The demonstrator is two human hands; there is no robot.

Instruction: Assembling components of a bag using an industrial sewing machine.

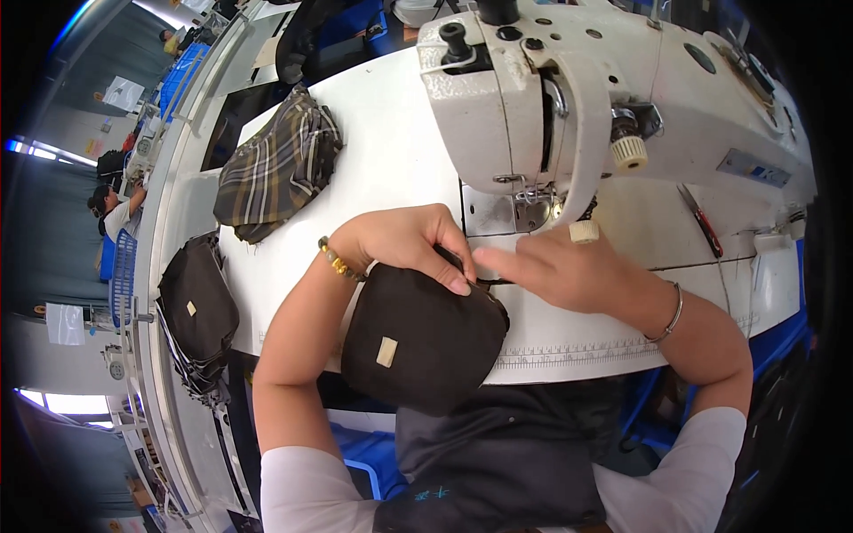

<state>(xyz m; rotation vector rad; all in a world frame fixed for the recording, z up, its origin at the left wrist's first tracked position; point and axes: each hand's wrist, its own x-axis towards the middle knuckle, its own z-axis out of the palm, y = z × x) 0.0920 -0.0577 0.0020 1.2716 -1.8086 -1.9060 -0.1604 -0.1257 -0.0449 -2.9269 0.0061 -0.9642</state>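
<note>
Arms (pixel 298 329) curve inward — hands (pixel 404 238) close together at dark fabric (pixel 431 333).

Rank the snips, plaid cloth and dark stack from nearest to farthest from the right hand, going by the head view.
1. Snips: to the right of the right hand.
2. Plaid cloth: on the left, beyond the left hand.
3. Dark stack: leftmost of the three.
</note>
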